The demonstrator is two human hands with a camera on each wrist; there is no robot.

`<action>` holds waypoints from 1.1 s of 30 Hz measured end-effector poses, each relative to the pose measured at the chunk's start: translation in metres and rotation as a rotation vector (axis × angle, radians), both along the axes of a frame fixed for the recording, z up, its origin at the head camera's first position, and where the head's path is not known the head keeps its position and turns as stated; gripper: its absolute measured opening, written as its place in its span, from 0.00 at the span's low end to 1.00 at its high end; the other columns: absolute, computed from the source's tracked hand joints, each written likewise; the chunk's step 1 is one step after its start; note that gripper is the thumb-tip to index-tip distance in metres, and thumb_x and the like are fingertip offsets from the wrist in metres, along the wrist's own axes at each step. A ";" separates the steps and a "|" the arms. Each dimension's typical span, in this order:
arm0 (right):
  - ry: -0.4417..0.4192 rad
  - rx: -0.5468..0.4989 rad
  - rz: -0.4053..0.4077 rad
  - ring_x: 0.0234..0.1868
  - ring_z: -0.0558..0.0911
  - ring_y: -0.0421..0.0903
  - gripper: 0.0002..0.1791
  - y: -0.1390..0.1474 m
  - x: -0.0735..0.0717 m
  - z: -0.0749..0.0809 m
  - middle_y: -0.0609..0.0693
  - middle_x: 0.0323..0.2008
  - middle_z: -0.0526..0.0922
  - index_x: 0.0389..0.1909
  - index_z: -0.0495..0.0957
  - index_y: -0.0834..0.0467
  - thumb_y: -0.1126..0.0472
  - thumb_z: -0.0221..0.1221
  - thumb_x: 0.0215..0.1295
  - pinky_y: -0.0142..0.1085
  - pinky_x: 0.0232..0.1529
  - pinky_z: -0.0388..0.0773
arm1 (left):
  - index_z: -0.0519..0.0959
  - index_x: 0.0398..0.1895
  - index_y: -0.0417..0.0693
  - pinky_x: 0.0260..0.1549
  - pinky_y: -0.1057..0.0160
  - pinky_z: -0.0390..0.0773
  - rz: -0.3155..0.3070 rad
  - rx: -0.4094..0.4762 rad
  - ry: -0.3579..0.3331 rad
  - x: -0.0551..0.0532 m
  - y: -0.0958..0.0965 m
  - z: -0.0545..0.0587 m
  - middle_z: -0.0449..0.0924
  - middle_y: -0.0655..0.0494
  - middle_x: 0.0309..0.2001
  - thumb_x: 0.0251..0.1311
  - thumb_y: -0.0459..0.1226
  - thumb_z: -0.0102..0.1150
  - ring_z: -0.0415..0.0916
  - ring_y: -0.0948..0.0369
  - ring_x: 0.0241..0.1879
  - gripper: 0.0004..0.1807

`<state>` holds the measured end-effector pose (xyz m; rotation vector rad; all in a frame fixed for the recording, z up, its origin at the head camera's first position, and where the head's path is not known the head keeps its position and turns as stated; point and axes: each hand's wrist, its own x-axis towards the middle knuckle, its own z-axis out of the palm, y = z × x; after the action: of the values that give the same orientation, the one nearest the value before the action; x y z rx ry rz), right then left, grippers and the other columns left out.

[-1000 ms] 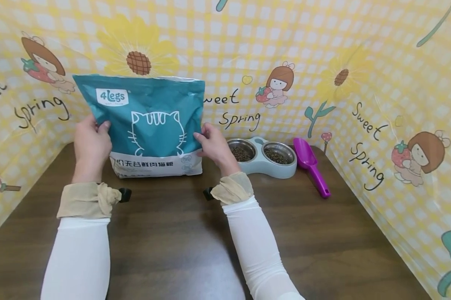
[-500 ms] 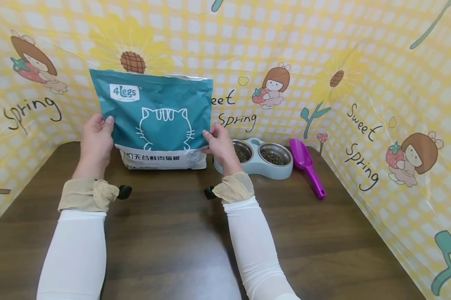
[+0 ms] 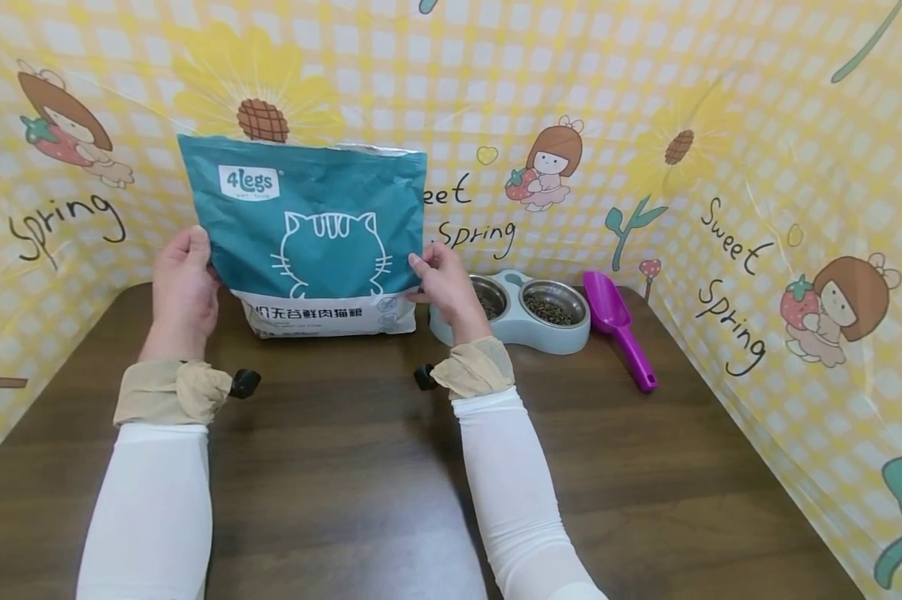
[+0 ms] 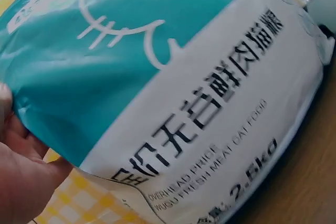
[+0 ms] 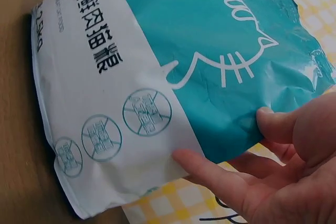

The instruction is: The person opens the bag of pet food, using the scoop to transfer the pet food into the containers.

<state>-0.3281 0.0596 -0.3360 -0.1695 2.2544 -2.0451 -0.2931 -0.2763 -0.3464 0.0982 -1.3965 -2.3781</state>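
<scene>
A teal-and-white bag of cat food [image 3: 331, 225] stands upright on the table against the back cloth, its printed front toward me. My left hand [image 3: 184, 283] is at the bag's left edge, its thumb beside the edge rather than over the front. In the left wrist view, the left fingertips [image 4: 16, 124] lie right at that edge. The right hand [image 3: 448, 287] pinches the opposite side. Its thumb rests on the teal front in the right wrist view, one finger [image 5: 191, 161] lies over the white part, and other fingers go behind, partly hidden.
Right of the bag stands a pale blue double bowl holder [image 3: 529, 333] with two metal bowls of brown kibble; the right hand overlaps its left side. A purple scoop [image 3: 619, 329] lies beside it. Yellow checked cloth [image 3: 451, 100] encloses the brown table [image 3: 331, 475].
The bag shifted right and back in the first half second, then stayed put. My left thumb has since come off its front to the left; the right hand still holds the side.
</scene>
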 end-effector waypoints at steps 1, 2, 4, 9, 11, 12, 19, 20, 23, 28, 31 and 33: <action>-0.007 0.011 0.003 0.65 0.82 0.58 0.13 0.001 0.000 0.000 0.53 0.47 0.72 0.36 0.67 0.53 0.59 0.54 0.86 0.58 0.60 0.89 | 0.86 0.37 0.47 0.41 0.70 0.78 0.023 -0.023 -0.024 0.001 0.000 0.000 0.82 0.62 0.34 0.74 0.49 0.61 0.76 0.64 0.40 0.16; -0.014 0.022 0.005 0.64 0.82 0.57 0.12 0.001 0.000 0.001 0.52 0.47 0.72 0.37 0.68 0.54 0.58 0.54 0.86 0.57 0.60 0.89 | 0.86 0.37 0.47 0.39 0.70 0.78 0.041 -0.038 -0.046 0.002 0.000 0.001 0.81 0.63 0.33 0.73 0.50 0.62 0.76 0.64 0.38 0.16; -0.025 0.046 0.007 0.62 0.83 0.56 0.10 0.003 -0.001 0.001 0.52 0.48 0.73 0.40 0.70 0.55 0.57 0.55 0.86 0.56 0.62 0.88 | 0.86 0.38 0.49 0.36 0.70 0.78 0.067 -0.057 -0.080 0.005 0.000 0.001 0.83 0.64 0.31 0.72 0.50 0.64 0.77 0.65 0.35 0.15; -0.035 0.089 0.020 0.59 0.84 0.54 0.10 0.004 0.000 0.002 0.54 0.53 0.76 0.47 0.74 0.58 0.54 0.56 0.85 0.57 0.67 0.85 | 0.86 0.40 0.51 0.35 0.72 0.80 0.098 -0.099 -0.107 0.010 -0.001 0.004 0.87 0.67 0.32 0.71 0.50 0.66 0.80 0.66 0.33 0.13; -0.027 0.108 0.025 0.58 0.83 0.52 0.11 0.006 0.000 0.003 0.55 0.54 0.77 0.48 0.74 0.58 0.53 0.57 0.85 0.56 0.69 0.84 | 0.87 0.41 0.51 0.36 0.72 0.81 0.087 -0.098 -0.106 0.010 0.000 0.005 0.88 0.66 0.35 0.71 0.50 0.66 0.80 0.66 0.36 0.13; -0.023 0.121 0.029 0.57 0.82 0.52 0.12 0.006 0.000 0.003 0.55 0.54 0.78 0.49 0.75 0.59 0.53 0.58 0.85 0.56 0.70 0.83 | 0.87 0.42 0.51 0.38 0.72 0.81 0.082 -0.107 -0.112 0.011 0.000 0.006 0.87 0.66 0.36 0.71 0.51 0.65 0.79 0.65 0.38 0.14; 0.017 0.212 0.117 0.58 0.78 0.50 0.18 0.009 0.001 0.003 0.58 0.58 0.80 0.59 0.76 0.64 0.54 0.59 0.83 0.60 0.73 0.79 | 0.85 0.48 0.60 0.48 0.71 0.73 0.118 -0.293 -0.239 0.017 0.000 0.010 0.77 0.67 0.43 0.75 0.59 0.56 0.70 0.66 0.47 0.18; 0.023 0.223 0.126 0.59 0.78 0.50 0.18 0.009 0.001 0.003 0.59 0.59 0.81 0.60 0.76 0.64 0.53 0.59 0.83 0.59 0.72 0.80 | 0.84 0.47 0.60 0.50 0.69 0.71 0.137 -0.318 -0.243 0.017 0.000 0.011 0.77 0.67 0.43 0.76 0.59 0.55 0.70 0.67 0.47 0.18; 0.029 0.241 0.134 0.61 0.79 0.50 0.20 0.009 0.001 0.004 0.60 0.62 0.81 0.62 0.76 0.64 0.52 0.58 0.84 0.58 0.72 0.80 | 0.84 0.45 0.61 0.53 0.66 0.69 0.181 -0.382 -0.242 0.018 0.002 0.013 0.76 0.68 0.42 0.79 0.58 0.53 0.69 0.68 0.47 0.17; 0.028 0.283 0.130 0.62 0.79 0.53 0.22 0.010 0.002 0.007 0.59 0.63 0.80 0.65 0.74 0.62 0.49 0.57 0.85 0.54 0.71 0.81 | 0.81 0.45 0.69 0.48 0.65 0.68 0.239 -0.568 -0.270 0.021 0.004 0.015 0.72 0.69 0.40 0.82 0.58 0.47 0.68 0.67 0.44 0.14; 0.047 0.332 0.102 0.61 0.79 0.54 0.22 0.014 0.005 0.011 0.57 0.62 0.80 0.64 0.74 0.60 0.47 0.57 0.84 0.50 0.67 0.81 | 0.78 0.55 0.70 0.47 0.65 0.69 0.240 -0.690 -0.310 0.022 0.005 0.018 0.72 0.69 0.42 0.82 0.61 0.44 0.68 0.66 0.44 0.17; 0.070 0.356 0.078 0.62 0.80 0.55 0.22 0.018 0.007 0.015 0.58 0.63 0.80 0.63 0.74 0.59 0.45 0.57 0.84 0.50 0.67 0.80 | 0.75 0.66 0.69 0.53 0.64 0.72 0.224 -0.735 -0.330 0.023 0.006 0.022 0.75 0.69 0.49 0.82 0.62 0.42 0.70 0.66 0.49 0.22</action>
<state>-0.3215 0.0773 -0.3214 -0.2984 2.5613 -1.5897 -0.2699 -0.2702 -0.3240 0.4304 -2.1897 -1.5943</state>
